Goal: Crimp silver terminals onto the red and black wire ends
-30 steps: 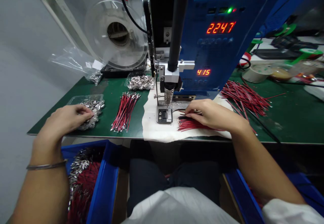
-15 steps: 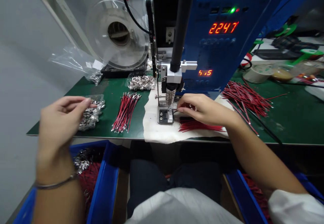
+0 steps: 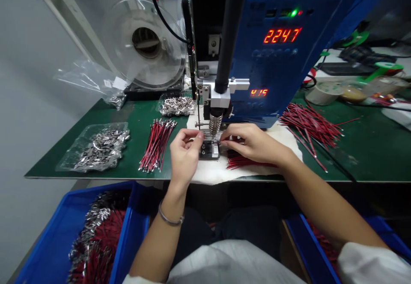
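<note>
My left hand point(image 3: 186, 153) is closed at the left side of the small metal fixture point(image 3: 210, 149), thumb and forefinger pinched; what they hold is too small to make out. From the right, my right hand point(image 3: 248, 143) reaches the same fixture with its fingertips closed on a thin dark wire point(image 3: 224, 143). The spring-wrapped press head point(image 3: 215, 123) stands right above the fixture, between both hands. Red wires point(image 3: 236, 161) lie under my right hand on a white cloth point(image 3: 210, 176).
A bag of metal terminals point(image 3: 102, 149) and a wire bundle point(image 3: 157, 145) lie to the left, with more terminals point(image 3: 176, 105) behind. Loose red wires point(image 3: 311, 123) lie right of the blue machine point(image 3: 289, 70). Blue bins point(image 3: 128, 228) stand below the table edge.
My left hand has moved right, from over the bag of terminals to the fixture. My right hand stays beside the fixture with the wire. The view has shifted slightly.
</note>
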Tool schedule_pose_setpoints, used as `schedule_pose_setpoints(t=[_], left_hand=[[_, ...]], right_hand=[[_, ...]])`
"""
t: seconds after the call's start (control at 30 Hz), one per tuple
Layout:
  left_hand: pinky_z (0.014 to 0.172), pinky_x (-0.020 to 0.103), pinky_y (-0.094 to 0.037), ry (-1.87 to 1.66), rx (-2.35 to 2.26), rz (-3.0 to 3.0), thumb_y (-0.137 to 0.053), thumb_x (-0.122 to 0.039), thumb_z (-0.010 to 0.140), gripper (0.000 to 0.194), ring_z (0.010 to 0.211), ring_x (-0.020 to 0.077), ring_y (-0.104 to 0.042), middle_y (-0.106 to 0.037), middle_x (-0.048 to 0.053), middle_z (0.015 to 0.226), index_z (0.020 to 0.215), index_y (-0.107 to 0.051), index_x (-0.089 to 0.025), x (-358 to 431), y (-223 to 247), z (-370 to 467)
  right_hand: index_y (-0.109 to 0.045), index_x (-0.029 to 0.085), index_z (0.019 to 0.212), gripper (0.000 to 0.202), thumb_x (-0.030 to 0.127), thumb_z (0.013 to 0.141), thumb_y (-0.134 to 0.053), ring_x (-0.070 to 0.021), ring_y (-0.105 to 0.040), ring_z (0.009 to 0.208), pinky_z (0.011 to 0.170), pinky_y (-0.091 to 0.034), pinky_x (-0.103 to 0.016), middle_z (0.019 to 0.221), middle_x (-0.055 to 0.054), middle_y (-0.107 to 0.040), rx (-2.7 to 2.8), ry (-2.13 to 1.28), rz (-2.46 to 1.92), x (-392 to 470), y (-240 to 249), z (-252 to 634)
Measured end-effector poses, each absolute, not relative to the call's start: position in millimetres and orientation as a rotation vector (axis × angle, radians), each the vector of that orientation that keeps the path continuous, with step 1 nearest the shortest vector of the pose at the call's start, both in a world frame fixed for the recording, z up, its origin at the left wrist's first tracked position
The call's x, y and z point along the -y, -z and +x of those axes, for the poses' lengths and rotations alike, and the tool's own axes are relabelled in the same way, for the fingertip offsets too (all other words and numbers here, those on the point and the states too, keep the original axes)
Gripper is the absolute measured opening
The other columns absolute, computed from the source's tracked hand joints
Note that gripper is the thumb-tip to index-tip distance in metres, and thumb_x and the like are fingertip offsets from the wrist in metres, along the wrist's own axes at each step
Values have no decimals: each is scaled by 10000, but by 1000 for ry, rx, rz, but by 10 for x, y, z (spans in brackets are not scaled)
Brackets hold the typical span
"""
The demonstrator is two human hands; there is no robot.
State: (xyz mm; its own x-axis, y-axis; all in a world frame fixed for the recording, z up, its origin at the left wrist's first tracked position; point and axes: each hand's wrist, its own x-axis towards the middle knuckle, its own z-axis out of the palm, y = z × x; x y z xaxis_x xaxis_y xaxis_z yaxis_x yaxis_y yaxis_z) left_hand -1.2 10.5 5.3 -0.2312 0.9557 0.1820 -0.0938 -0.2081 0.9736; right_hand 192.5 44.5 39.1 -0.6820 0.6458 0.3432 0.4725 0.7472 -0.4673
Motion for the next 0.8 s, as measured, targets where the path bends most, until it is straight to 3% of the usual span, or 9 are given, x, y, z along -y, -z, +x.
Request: schedule_pose_setpoints(t=[0.5,0.8], left_hand=[[612,226,-439,-1463,-1311,1270,-714,-341,760,198,677,126,-587,-693,49,778,831,-725,-157,-51,-1,0],[570,231,-418,-1447,-1349,1280,-725,-352,745,213,633,127,-564,-684,49,731,816,-735,-151,-34,-30,11]], right_hand=[[-676,171,992,178,219,931,-516,-166,-637,834,704,-440,-254,1009,-80,-674,2534,-277,-802,-428,-360,1948],[-663,165,967,186,224,943,-488,-173,-618,813,694,-425,-266,956,-75,-663,2534,-232,-862,-411,-364,1914]])
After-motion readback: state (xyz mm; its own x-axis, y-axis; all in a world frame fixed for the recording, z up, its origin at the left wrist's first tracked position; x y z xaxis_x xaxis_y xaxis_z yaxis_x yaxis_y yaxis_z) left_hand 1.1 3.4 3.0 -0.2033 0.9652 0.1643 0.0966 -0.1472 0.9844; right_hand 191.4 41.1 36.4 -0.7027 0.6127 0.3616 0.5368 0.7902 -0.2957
